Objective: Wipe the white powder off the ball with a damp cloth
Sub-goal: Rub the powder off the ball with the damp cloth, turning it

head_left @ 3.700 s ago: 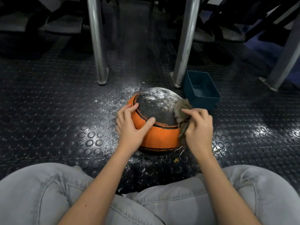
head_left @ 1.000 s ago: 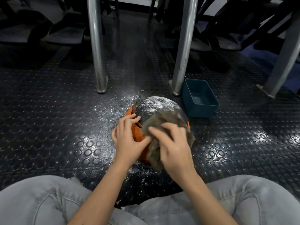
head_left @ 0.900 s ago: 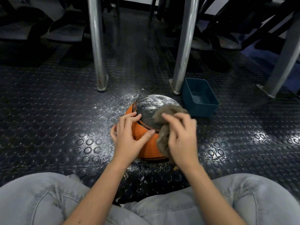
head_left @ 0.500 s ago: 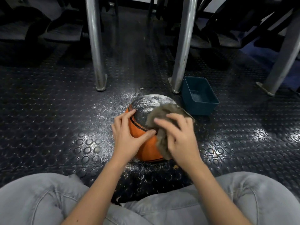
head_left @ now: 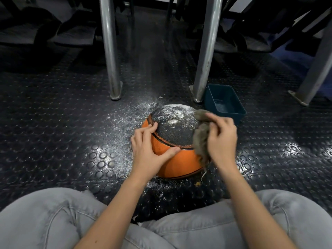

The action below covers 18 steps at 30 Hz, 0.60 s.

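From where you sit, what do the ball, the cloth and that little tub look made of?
Ball: probably rubber, matte and pebbled. Cloth: soft fuzzy fabric, crumpled, a loose thread hanging. Tub: likely plastic, with smooth, thin teal walls.

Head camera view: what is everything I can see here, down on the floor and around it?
ball: one, orange with a black panel on top, on the floor between the hands
white powder: dusted on the ball's top and scattered on the floor to its left
cloth: one, grey-brown, against the ball's right side
tub: one, dark teal, behind and right of the ball
metal legs: three, silver, beyond the ball
floor: black, studded rubber
knees: two, in grey jeans, bottom edge
left hand: steadies the ball's left side
right hand: grip on the cloth
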Tool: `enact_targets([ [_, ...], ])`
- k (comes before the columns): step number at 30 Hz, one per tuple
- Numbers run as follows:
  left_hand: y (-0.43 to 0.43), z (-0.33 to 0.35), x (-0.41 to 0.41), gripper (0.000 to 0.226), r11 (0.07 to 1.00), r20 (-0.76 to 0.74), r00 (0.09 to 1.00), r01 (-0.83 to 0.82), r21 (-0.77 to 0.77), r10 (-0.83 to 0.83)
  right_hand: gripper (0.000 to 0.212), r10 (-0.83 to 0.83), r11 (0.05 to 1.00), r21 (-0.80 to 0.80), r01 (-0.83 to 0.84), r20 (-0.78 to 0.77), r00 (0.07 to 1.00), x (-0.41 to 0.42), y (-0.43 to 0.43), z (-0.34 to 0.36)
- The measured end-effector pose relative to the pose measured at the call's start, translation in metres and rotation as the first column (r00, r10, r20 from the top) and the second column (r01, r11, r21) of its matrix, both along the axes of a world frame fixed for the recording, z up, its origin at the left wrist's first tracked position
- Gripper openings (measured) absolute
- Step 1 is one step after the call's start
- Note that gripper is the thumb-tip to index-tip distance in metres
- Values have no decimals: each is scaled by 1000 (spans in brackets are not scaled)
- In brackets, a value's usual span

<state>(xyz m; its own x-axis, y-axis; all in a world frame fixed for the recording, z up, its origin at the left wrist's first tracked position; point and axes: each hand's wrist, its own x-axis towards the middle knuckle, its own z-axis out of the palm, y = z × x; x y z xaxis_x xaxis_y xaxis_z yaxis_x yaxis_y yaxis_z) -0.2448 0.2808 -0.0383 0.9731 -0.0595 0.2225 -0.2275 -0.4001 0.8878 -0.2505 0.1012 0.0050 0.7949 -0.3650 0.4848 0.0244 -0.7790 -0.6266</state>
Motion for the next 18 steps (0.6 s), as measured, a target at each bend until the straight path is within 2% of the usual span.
enact_targets([
  [1, -1, 0, 0, 94, 1000, -5, 1000, -2, 5, 2, 32, -94, 991, 96, 98, -44, 995, 4, -12, -2],
  [2, -1, 0, -1, 95, 1000, -4, 1000, -2, 9, 2, 32, -164, 978, 116, 174, -87, 983, 5, -17, -8],
  [4, -1, -1, 1, 94, 1000, -2, 1000, -12, 2, 12, 34, -177, 983, 24, 180, -103, 979, -5, 8, -7],
  [6, -2, -5, 1, 90, 999, 25, 999, -33, -20, 33, 35, 3, 997, -72, 1, 52, 999, -23, 46, -4],
  [8, -1, -6, 1, 87, 999, 51, 998, -43, -12, 44, 36, 268, 925, -304, -229, 92, 959, -33, 60, -7],
  [9, -1, -6, 0, 89, 999, 49, 998, -38, -3, 38, 38, 327, 882, -385, -274, 79, 942, -28, 53, -7],
  [10, -1, -5, 0, 92, 1000, 40, 999, -26, 4, 26, 39, 324, 885, -374, -276, 69, 944, -19, 42, -6],
  [11, -1, -4, 0, 94, 1000, 30, 999, -14, 11, 14, 39, 256, 929, -297, -222, 84, 963, -10, 30, -5],
  [13, -1, -2, 0, 95, 1000, 14, 1000, 5, 13, -5, 39, 26, 998, -55, -24, 41, 999, 3, 8, 0],
  [15, -3, -2, 1, 93, 1000, 13, 1000, 13, 22, -13, 37, -152, 984, 86, 157, -61, 986, 5, -7, -10],
  [16, -3, -3, 1, 91, 1000, 11, 1000, 8, 21, -9, 37, -181, 978, 89, 190, -101, 978, 1, -1, -11],
  [18, -3, -6, 2, 89, 1000, 15, 1000, -6, -8, 6, 36, -107, 994, 22, 107, -3, 994, -15, 25, -7],
])
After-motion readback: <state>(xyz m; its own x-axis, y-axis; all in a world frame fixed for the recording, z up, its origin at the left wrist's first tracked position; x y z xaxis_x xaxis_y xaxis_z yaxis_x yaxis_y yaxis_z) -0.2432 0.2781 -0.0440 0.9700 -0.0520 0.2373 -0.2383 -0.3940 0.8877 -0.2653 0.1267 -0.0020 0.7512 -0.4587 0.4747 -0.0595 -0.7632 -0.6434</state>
